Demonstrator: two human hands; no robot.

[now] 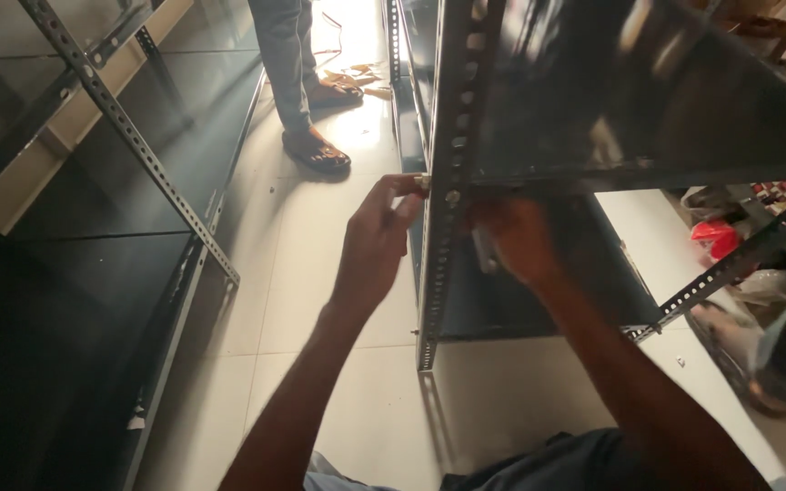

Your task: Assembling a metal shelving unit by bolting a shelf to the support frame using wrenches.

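Observation:
A slotted grey metal upright (445, 164) of a shelving rack runs down the middle of the view. My left hand (377, 238) pinches a small bolt (422, 183) against the upright's outer face, just below a dark metal shelf (648, 100). My right hand (513, 238) reaches behind the upright under that shelf and grips a small metal tool (482, 250), partly hidden in shadow. A lower shelf (539, 300) lies beneath my right hand.
Another dark rack with slotted angle bars (129, 136) lies at the left on the pale tiled floor (320, 273). A person's legs in sandals (307, 109) stand ahead. A slotted bar (739, 259), red bag (716, 238) and clutter are at the right.

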